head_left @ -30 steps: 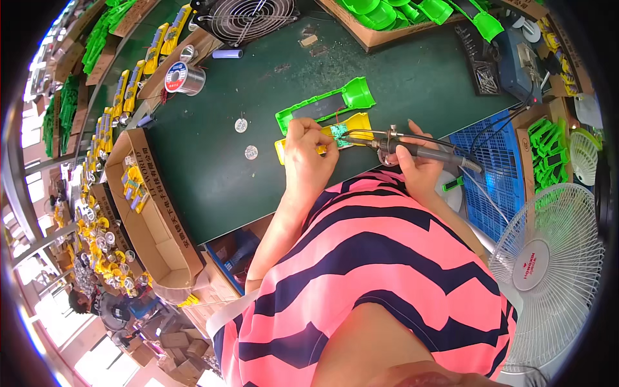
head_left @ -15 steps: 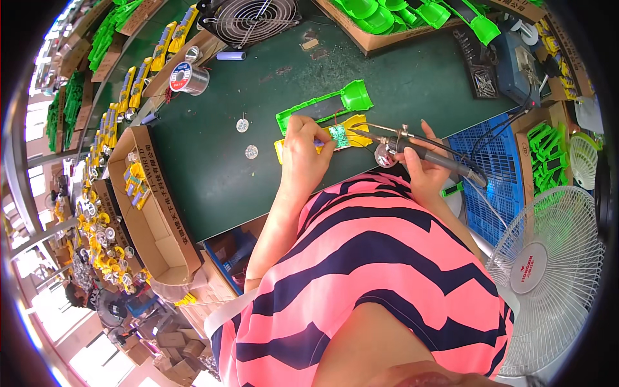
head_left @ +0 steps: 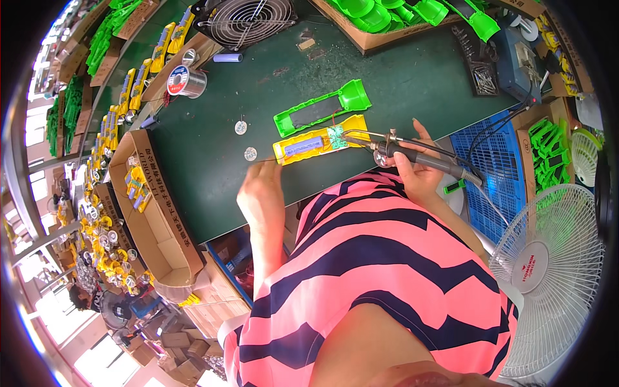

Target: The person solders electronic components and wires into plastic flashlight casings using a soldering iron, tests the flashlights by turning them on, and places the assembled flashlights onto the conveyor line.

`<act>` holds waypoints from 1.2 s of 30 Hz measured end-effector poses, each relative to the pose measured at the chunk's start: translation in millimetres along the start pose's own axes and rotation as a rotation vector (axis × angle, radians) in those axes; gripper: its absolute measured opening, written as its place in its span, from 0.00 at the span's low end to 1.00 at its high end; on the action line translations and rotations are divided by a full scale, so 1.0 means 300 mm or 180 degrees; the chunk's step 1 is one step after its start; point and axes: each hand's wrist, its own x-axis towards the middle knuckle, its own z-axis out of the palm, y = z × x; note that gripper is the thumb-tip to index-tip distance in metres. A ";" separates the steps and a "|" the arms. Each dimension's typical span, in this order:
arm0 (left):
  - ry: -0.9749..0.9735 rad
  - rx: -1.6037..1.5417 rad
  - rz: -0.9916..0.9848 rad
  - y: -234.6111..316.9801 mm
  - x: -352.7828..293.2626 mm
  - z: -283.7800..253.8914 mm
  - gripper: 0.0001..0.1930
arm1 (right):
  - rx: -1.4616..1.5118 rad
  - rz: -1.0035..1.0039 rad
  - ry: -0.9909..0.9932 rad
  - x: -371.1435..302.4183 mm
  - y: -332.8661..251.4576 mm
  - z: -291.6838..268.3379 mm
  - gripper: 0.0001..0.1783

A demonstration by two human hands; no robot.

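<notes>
A yellow plastic housing (head_left: 309, 153) lies on the green bench, with a purple cylindrical battery (head_left: 303, 146) and a small green circuit board (head_left: 336, 137) inside it. My right hand (head_left: 420, 174) grips a black soldering iron (head_left: 429, 161) fitted with a thin metal feed tube. Its tip end is over or beside the board; contact is unclear. My left hand (head_left: 263, 193) has its fingertips pinched together by the housing's left end, where a thin wire shows. Behind lies a green housing half (head_left: 322, 106), joined by a red wire. A round shiny reflector (head_left: 382, 158) sits below the iron.
Two small round boards, one (head_left: 240, 128) farther and one (head_left: 250, 153) nearer, lie left of the housing. A solder spool (head_left: 188, 82), a loose battery (head_left: 227, 57) and a metal-grilled fan (head_left: 248, 22) stand farther back. Left is a cardboard box (head_left: 177, 219); right, a blue crate (head_left: 483, 164).
My left hand has moved left and nearer, off the middle of the yellow housing to its left end, uncovering the battery. The right hand still holds the soldering iron at the board.
</notes>
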 end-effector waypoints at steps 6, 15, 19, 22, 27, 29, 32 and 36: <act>0.0496 -0.1031 0.0987 0.062 0.043 0.087 0.10 | -0.0126 -0.0006 0.0061 -0.004 -0.005 -0.003 0.08; 0.0086 -0.0711 0.1588 0.091 0.048 0.123 0.13 | -0.0192 0.0058 0.0260 -0.007 -0.004 -0.003 0.08; -0.0023 -0.0719 0.1713 0.090 0.058 0.107 0.15 | 0.0327 0.0524 0.0395 -0.013 -0.009 0.003 0.08; -0.0124 -0.0912 0.1653 0.088 0.058 0.103 0.15 | -0.0063 0.0063 0.0281 -0.016 -0.005 -0.001 0.08; -0.0189 -0.0921 0.1580 0.090 0.055 0.112 0.15 | 0.0193 0.0592 0.0489 -0.031 0.000 0.000 0.08; -0.0104 -0.0985 0.1641 0.090 0.057 0.116 0.15 | 0.0159 0.0601 0.0569 -0.035 0.001 0.001 0.07; -0.0111 -0.1046 0.1658 0.086 0.060 0.117 0.16 | 0.0363 0.0756 0.0589 -0.038 -0.001 -0.003 0.08; -0.0216 -0.1053 0.1596 0.085 0.063 0.119 0.17 | 0.0301 0.0901 0.0503 -0.038 -0.001 -0.005 0.09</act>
